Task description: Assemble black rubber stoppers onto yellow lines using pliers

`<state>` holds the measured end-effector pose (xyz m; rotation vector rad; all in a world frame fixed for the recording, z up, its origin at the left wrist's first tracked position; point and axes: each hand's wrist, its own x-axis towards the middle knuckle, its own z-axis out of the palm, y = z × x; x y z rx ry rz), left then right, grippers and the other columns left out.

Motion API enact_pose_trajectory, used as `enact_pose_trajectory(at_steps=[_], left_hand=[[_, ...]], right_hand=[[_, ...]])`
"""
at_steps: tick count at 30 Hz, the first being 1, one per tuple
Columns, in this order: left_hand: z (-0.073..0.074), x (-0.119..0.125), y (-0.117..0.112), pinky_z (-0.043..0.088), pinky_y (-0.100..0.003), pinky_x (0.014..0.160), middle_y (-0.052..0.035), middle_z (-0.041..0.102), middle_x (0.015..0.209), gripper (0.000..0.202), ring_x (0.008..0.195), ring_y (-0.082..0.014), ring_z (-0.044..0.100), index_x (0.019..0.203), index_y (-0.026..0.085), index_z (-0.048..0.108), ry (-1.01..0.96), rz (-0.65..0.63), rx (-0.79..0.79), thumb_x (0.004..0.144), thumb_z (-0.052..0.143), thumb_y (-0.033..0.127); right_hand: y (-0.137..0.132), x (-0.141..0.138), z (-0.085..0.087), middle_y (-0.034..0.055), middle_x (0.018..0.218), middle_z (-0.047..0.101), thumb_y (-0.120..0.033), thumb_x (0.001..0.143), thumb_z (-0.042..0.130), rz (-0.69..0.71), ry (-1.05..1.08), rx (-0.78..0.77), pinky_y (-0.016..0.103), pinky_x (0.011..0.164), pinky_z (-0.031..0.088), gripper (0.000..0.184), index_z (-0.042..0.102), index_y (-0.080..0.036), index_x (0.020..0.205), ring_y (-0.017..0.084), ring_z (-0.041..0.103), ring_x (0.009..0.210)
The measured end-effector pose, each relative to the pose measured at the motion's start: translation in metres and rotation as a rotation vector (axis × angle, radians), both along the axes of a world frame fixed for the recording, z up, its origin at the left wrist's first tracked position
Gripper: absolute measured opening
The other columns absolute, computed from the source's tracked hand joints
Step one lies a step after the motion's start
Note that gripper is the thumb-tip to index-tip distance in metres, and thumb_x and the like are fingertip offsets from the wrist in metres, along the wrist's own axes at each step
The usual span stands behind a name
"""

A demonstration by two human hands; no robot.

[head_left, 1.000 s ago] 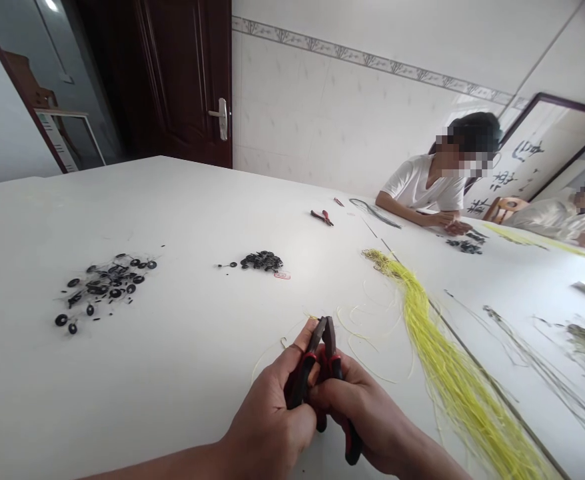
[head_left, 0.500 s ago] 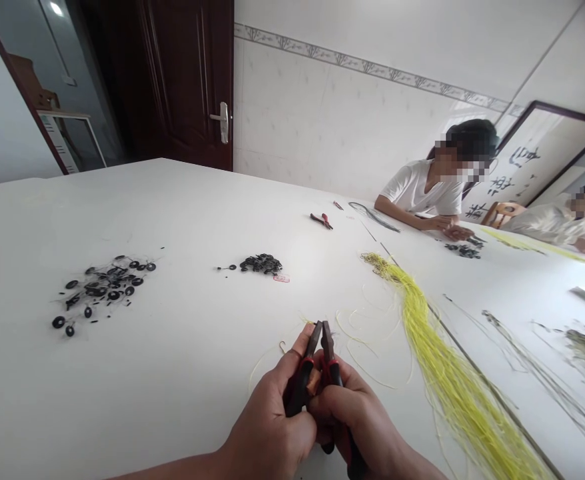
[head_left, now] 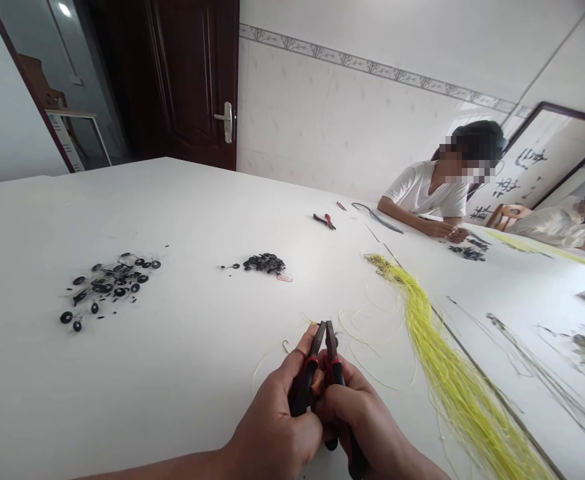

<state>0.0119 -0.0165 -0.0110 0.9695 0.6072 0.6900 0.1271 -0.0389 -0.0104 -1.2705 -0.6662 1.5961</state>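
Observation:
My left hand is wrapped round black-and-red pliers. A second pair of black-and-red pliers is gripped in my right hand. The jaws of both pairs point away from me, with their tips very close together. Whatever sits at the tips is too small to make out. A yellow line end pokes out by my left fingertip. Just left of that hand, a small hook with a thin yellow line lies on the white table.
A long bundle of yellow lines runs along the right. Black round pieces lie in a scattered pile and a tighter heap. Another pair of pliers lies farther back. Two people sit at the table's far right.
The whole view has shifted slightly, so most things appear a little farther right. Both hands keep their grip on the pliers, and the tips stay close together.

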Motion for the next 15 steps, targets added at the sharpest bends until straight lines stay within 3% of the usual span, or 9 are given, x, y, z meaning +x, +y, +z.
enact_pose_trajectory(at_steps=[7, 15], left_hand=[[-0.0065, -0.0006, 0.0001, 0.043, -0.029, 0.072, -0.0018, 0.058, 0.096, 0.084, 0.075, -0.0146, 0.054, 0.136, 0.027, 0.021, 0.036, 0.032, 0.060, 0.062, 0.049, 0.000], [-0.0005, 0.0001, -0.0001, 0.044, -0.027, 0.069, -0.0023, 0.059, 0.096, 0.081, 0.075, -0.0143, 0.054, 0.136, 0.026, 0.022, 0.018, 0.014, 0.031, 0.064, 0.047, 0.001]], right_hand=[[0.0001, -0.0013, -0.0063, -0.0073, 0.046, 0.041, -0.009, 0.047, 0.040, -0.007, 0.022, 0.032, 0.022, 0.038, 0.023, 0.018, 0.042, -0.019, 0.061, 0.006, 0.033, 0.039], [-0.0010, -0.0022, -0.0020, -0.0074, 0.044, 0.040, -0.009, 0.044, 0.038, -0.037, 0.000, -0.007, 0.021, 0.038, 0.025, 0.019, 0.042, -0.019, 0.060, 0.006, 0.033, 0.038]])
